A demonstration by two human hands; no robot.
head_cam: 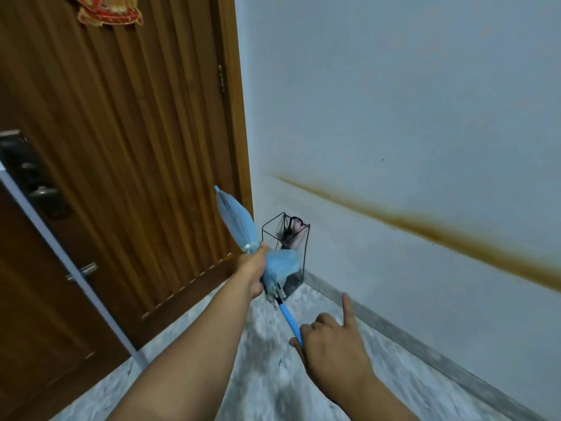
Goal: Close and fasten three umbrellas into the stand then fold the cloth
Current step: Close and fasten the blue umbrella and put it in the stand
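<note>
A: Position of the blue umbrella (235, 220)?

B: Held in the air, tilted, tip up toward the wooden door (127, 147), blue shaft slanting down to the right. Canopy collapsed, bunched, a white tie round its middle.

A: Hands?

B: Left hand (253, 270) wrapped round the folded canopy at the gathered part, arm stretched forward. Right hand (331, 344) grips the lower end of the blue shaft; index finger sticks out straight toward the wall, other fingers curled on the handle.

A: The stand?

B: Black wire stand (287, 253) on the floor in the corner, against the white wall (394, 101), just right of the door frame. Umbrella crosses in front of it; the loose lower canopy overlaps its front face in view. Cannot tell if they touch.

A: Contents?

B: Something dark with a pinkish part (293, 233) near the top, likely another umbrella. Too blurred to say more.

A: Surroundings?

B: Grey speckled floor (273, 375). Brown streak (425, 229) running along the wall. Red and gold ornament (109, 10) at the top of the door.
</note>
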